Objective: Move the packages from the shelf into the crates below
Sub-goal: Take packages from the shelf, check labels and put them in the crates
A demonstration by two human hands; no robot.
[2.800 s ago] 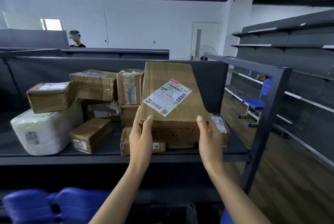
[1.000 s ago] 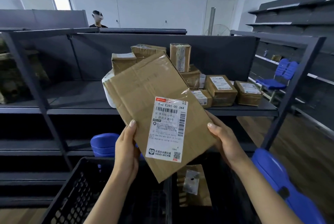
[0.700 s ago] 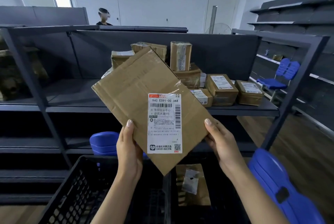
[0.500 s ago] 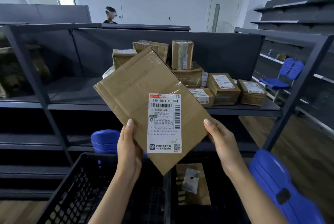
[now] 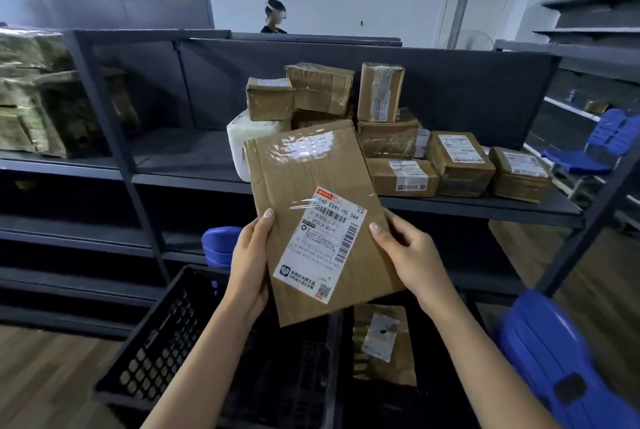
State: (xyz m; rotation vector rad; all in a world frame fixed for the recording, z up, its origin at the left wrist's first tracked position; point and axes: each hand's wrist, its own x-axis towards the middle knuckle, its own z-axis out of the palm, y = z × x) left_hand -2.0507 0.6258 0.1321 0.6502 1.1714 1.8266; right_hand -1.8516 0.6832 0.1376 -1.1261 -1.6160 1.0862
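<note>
In the middle of the frame, a flat package sits between the left hand and the right hand. Behind it, a pile of packages lies on the shelf. Below it, the left crate and right crate stand side by side, with a small package in the right one.
</note>
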